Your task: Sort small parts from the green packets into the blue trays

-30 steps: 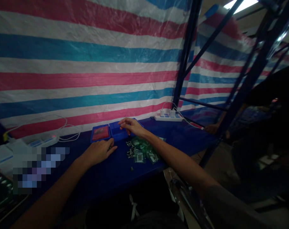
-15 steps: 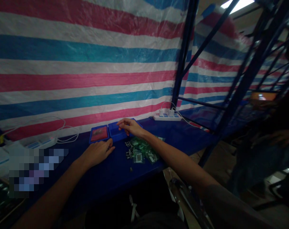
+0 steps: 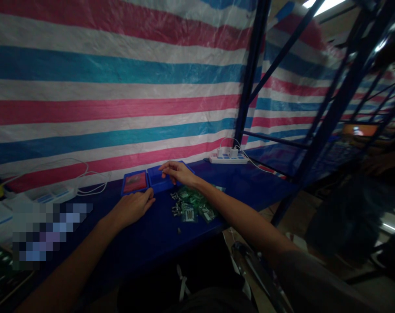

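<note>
My right hand (image 3: 179, 171) hovers over a blue tray (image 3: 158, 186), its fingers bent toward the thumb in a loose pinch. Whatever may be between those fingertips is too small to make out. Lower and to the left, my left hand (image 3: 134, 207) is at the table, thumb drawn against curled fingers; their contents are hidden. Just beyond it lies a smaller blue tray with a red bottom (image 3: 134, 182), holding something small and greyish. Below my right wrist is a pile of small clear-green packets (image 3: 197, 202), with loose metal screws (image 3: 177, 205) along its left side.
A small single piece (image 3: 179, 230) lies near the blue table's (image 3: 151, 243) front edge. White power strips stand at the back right (image 3: 229, 158) and left (image 3: 55, 194), with cables. Blue metal posts (image 3: 249, 74) rise at right, where another person's legs (image 3: 340, 221) show.
The thumb of my left hand has closed in against the fingers. My right hand stays almost still above the tray. At the right, the other person has shifted.
</note>
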### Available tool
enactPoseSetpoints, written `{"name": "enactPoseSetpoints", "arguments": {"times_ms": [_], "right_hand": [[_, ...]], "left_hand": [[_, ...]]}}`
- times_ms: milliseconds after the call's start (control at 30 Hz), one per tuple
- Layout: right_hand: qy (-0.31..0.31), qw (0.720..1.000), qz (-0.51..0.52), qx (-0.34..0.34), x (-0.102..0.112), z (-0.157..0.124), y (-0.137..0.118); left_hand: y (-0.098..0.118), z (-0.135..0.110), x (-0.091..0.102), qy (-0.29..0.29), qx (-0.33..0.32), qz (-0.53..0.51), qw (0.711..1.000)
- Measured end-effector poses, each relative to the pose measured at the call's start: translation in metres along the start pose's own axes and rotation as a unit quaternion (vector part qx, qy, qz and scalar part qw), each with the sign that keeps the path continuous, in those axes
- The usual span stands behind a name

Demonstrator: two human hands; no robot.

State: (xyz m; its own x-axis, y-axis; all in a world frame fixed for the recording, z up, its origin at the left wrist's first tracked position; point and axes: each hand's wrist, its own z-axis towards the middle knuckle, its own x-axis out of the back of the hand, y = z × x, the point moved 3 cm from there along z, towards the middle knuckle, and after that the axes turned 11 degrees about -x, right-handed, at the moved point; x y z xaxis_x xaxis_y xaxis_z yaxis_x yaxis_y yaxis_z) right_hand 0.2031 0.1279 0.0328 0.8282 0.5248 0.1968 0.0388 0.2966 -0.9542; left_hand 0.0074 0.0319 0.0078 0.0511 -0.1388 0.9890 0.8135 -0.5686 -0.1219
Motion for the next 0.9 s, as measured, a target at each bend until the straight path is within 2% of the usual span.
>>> {"name": "enactPoseSetpoints", "arguments": {"times_ms": [300,567,900], "right_hand": [[0.013,1.000,-0.001,-0.011,0.0004,0.0000,0.0003],[0.034,0.999,0.001,-0.009,0.0014,-0.0021,-0.0025],[-0.002,0.990,0.132,-0.042,0.0041,-0.0003,0.0023]], "left_hand": [[-0.0033,0.0030,-0.0063,-0.005,0.001,0.027,1.000],[0.0029,0.0016,-0.0002,0.003,0.005,0.019,1.000],[0.0009,0.0005,-0.0015,0.004,-0.008,0.014,1.000]]}}
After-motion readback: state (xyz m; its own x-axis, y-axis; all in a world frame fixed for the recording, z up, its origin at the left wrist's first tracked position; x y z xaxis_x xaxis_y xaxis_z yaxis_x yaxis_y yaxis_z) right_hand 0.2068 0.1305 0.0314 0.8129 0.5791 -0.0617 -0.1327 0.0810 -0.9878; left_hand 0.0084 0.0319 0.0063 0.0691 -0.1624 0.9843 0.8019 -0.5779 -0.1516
